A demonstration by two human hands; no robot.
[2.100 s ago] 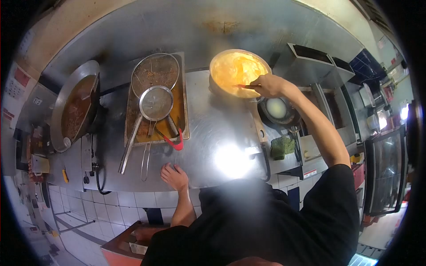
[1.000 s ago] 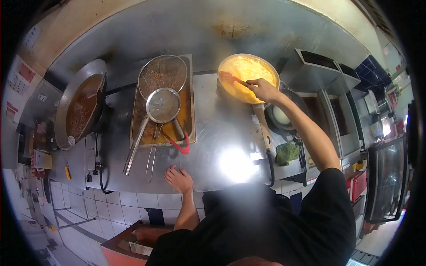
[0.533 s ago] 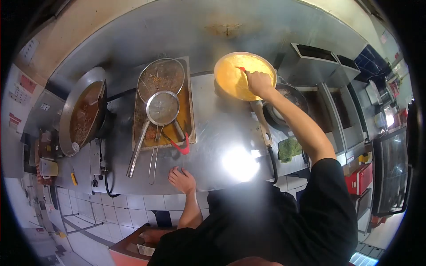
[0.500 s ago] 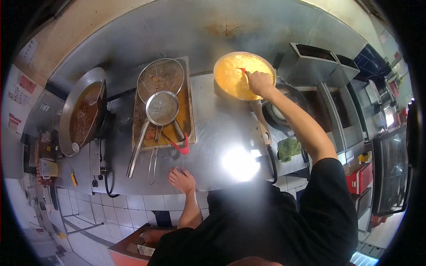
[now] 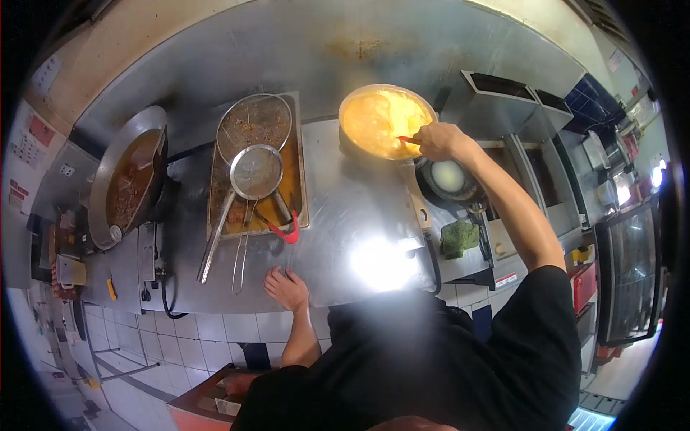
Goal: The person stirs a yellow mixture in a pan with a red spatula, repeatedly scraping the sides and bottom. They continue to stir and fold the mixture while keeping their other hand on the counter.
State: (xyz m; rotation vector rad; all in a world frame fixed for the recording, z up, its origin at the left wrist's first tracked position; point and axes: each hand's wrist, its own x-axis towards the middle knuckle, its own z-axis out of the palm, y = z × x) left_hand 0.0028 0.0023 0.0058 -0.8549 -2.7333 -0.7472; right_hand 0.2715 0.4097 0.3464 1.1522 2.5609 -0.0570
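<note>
My right hand (image 5: 440,141) is closed around a red-handled stirring utensil (image 5: 410,140). Its far end dips into thick yellow food (image 5: 381,118) that fills a big round pan (image 5: 345,140) at the back of the steel counter. What the utensil's head looks like is hidden in the food. The pan's long handle (image 5: 417,201) points toward me. Nearer my body, my left hand (image 5: 287,289) rests on the front edge of the counter, fingers apart, holding nothing. It lies close to the looped wire handle of a strainer (image 5: 256,172) and red-tipped tongs (image 5: 290,230).
A greasy tray (image 5: 303,179) with orange oil bears the strainers, including a wide mesh skimmer (image 5: 254,129). At left stands a large wok (image 5: 100,208) of brown oil. Right of the pan are a small dark pan (image 5: 438,190), a green cloth (image 5: 460,238) and fryer wells (image 5: 535,172).
My right hand has swept the utensil from the pan's middle toward its near right side, shifting the yellow food. My left hand stays on the counter edge; the whole view has shifted slightly.
</note>
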